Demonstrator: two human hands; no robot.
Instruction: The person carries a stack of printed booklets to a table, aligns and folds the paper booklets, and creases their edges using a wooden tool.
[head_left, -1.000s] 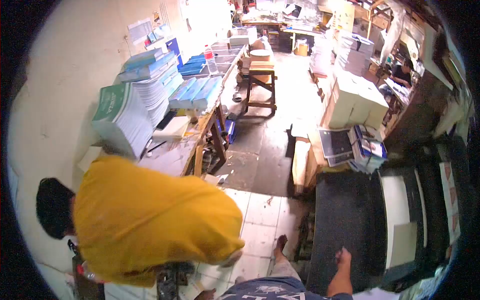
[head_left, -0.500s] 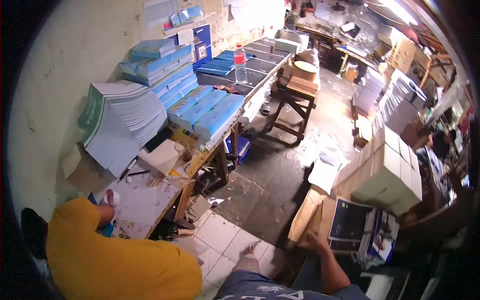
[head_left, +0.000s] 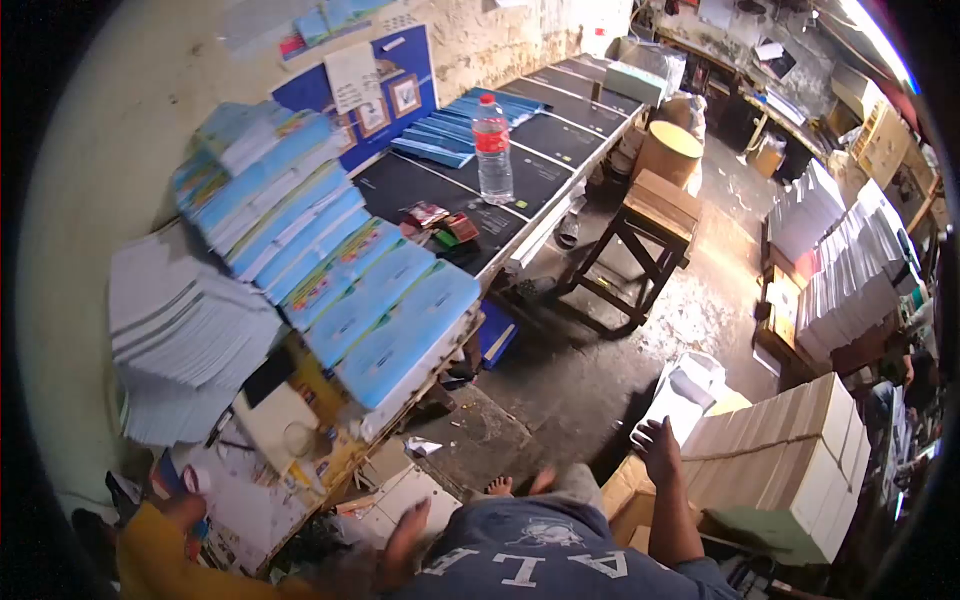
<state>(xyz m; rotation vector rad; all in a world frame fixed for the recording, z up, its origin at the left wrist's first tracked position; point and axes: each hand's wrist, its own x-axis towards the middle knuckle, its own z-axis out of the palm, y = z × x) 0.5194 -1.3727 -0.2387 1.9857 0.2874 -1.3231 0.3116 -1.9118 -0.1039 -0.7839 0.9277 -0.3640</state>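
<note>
My right hand (head_left: 657, 450) is raised at the lower right with its fingers apart, holding nothing, near a strapped stack of pale board (head_left: 770, 460). Low in the middle, beside my shirt, my left hand (head_left: 408, 530) is blurred; its fingers cannot be made out well. To the left is a workbench with blue-covered book stacks (head_left: 400, 310), a fanned pile of white pages (head_left: 190, 340) and a water bottle (head_left: 493, 155). Blue covers (head_left: 450, 130) lie farther back on the dark bench top.
A person in a yellow sleeve (head_left: 165, 560) is at the lower left, one hand by a tape roll (head_left: 196, 479). A wooden stool (head_left: 650, 230) stands mid-aisle. Paper stacks (head_left: 850, 280) line the right side, and another person is partly visible at the far right.
The view has moved forward along the aisle and turned. The yellow-clad person has shifted toward the lower left edge. My right hand has come up with its fingers spread, and my left has come into view.
</note>
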